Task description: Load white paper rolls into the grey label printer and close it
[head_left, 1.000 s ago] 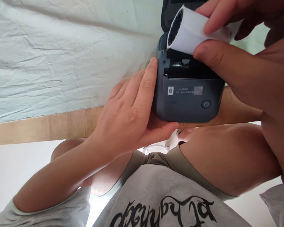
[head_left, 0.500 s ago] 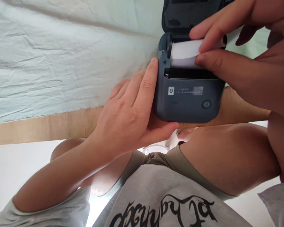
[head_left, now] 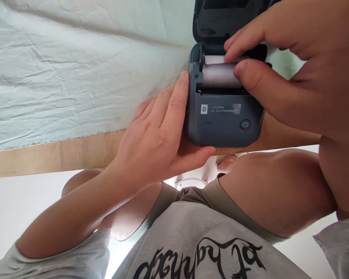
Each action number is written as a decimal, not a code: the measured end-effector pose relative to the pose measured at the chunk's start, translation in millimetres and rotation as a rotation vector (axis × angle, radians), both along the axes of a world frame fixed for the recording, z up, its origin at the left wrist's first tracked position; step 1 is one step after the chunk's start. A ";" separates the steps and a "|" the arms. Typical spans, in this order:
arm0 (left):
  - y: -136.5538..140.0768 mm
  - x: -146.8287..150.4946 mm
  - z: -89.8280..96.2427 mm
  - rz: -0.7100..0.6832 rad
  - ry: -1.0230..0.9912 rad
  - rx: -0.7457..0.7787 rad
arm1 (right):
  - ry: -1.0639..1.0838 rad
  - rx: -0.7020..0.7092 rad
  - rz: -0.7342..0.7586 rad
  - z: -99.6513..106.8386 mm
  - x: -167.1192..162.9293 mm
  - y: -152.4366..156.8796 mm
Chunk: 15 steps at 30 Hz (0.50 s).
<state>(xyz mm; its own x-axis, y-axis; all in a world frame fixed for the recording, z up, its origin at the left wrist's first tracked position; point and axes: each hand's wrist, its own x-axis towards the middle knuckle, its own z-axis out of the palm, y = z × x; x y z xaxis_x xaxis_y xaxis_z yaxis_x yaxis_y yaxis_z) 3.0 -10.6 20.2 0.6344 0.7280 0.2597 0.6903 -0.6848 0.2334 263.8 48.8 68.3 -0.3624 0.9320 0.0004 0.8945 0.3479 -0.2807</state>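
Observation:
A dark blue-grey label printer [head_left: 221,131] sits at the table's edge with its lid [head_left: 221,23] swung up. Inside its bay lies a white paper roll [head_left: 219,75]. My left hand [head_left: 154,135] braces the printer, its index finger along the left side and its thumb under the front edge. Over the right part of the bay, my right hand [head_left: 296,69] has its thumb and a fingertip on the roll, with a small gap between them. The right end of the roll is hidden behind this hand.
A wrinkled pale green cloth [head_left: 90,77] covers the table, leaving a strip of wooden edge [head_left: 55,153] bare. My legs and grey shirt are below the edge. The printer's front carries a power button [head_left: 245,124] and a Bluetooth sticker [head_left: 204,109].
The printer and both hands have shifted slightly left in view. My right thumb and fingertip are wider apart on the roll, and more of the paper's far side shows.

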 end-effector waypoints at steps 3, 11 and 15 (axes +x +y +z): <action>0.4 -0.4 0.2 0.001 -0.011 -0.013 | -0.091 0.092 0.089 1.8 -2.2 0.0; 1.6 -2.7 -2.9 -0.010 -0.051 -0.057 | 0.153 -0.023 0.170 2.1 5.0 6.3; 0.9 -2.4 -2.0 -0.006 -0.084 -0.123 | 0.137 -0.040 0.138 3.3 0.5 11.0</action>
<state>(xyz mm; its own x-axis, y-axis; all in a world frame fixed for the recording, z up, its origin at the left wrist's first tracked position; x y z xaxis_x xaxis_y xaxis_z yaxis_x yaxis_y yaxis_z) 0.6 -9.7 18.3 0.6186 0.7540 0.2210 0.6609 -0.6515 0.3724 264.3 59.8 71.6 -0.4856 0.8739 0.0222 0.7916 0.4504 -0.4128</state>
